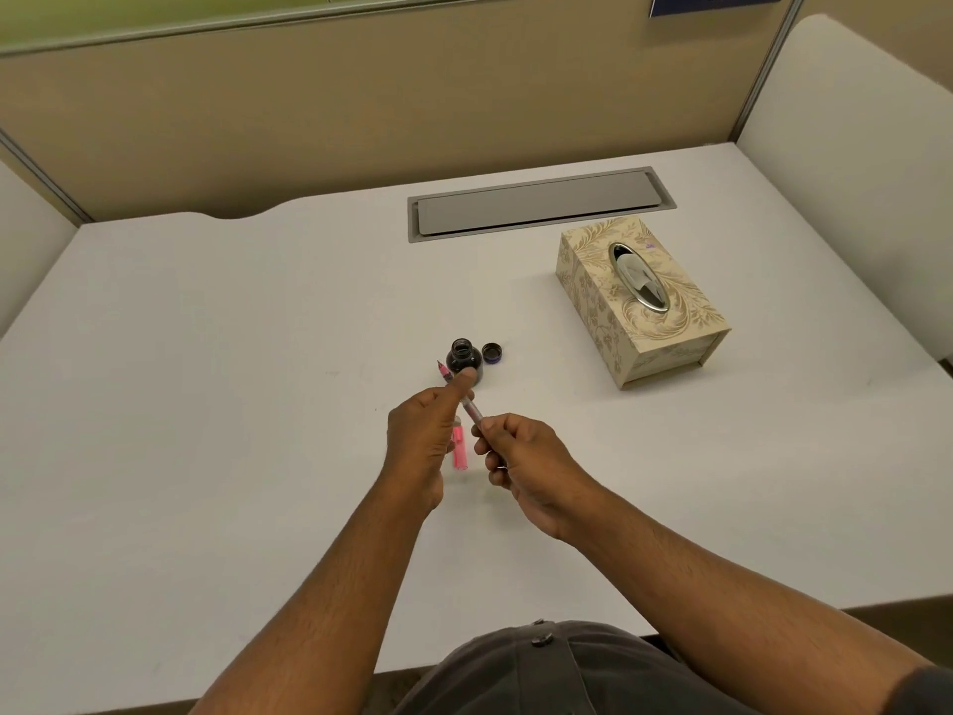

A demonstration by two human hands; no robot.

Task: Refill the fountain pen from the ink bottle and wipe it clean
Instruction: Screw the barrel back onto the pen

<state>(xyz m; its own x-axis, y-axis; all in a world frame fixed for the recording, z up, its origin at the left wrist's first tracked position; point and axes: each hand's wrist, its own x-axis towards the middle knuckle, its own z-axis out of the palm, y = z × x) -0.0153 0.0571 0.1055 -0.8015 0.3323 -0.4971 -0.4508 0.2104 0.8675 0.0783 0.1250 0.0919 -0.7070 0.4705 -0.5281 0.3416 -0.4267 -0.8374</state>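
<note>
A pink fountain pen (470, 409) is held above the white desk (206, 405), its nib end pointing up and away just left of the ink bottle. My left hand (425, 436) pinches its front section. My right hand (521, 456) grips the clear rear part of the pen. The small dark ink bottle (464, 359) stands open right behind my left thumb, with its cap (492, 351) lying beside it on the right. A pink pen part (459, 448) lies on the desk between my hands, partly hidden.
A patterned beige tissue box (639, 301) with a tissue in its oval slot stands to the right of the bottle. A grey cable hatch (536, 202) is set into the desk behind it. Beige partition walls close off the back and sides.
</note>
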